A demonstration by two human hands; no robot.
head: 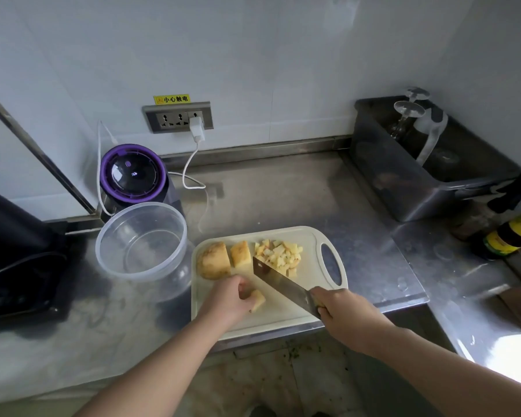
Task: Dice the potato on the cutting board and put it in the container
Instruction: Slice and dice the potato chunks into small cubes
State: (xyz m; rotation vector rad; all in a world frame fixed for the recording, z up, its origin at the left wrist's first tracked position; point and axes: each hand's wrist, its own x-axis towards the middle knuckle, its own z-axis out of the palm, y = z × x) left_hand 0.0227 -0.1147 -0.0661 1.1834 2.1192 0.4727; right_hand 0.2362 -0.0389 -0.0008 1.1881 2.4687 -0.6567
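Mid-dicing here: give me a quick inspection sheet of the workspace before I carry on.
Surface: steel counter, smudged; white board at its front edge.
Job's things: on the board a potato chunk, a slab and a pile of dice; container left of the board, empty.
Clutter: purple-lidded appliance behind the container; dark bin with glasses at back right; bottles at right.
Grips: left hand holds a potato piece on the board; right hand grips the knife, blade slanted over the board.
Cables: white charger in the socket; white cable loops on the counter.
Surroundings: white wall; yellow sticker above the socket.
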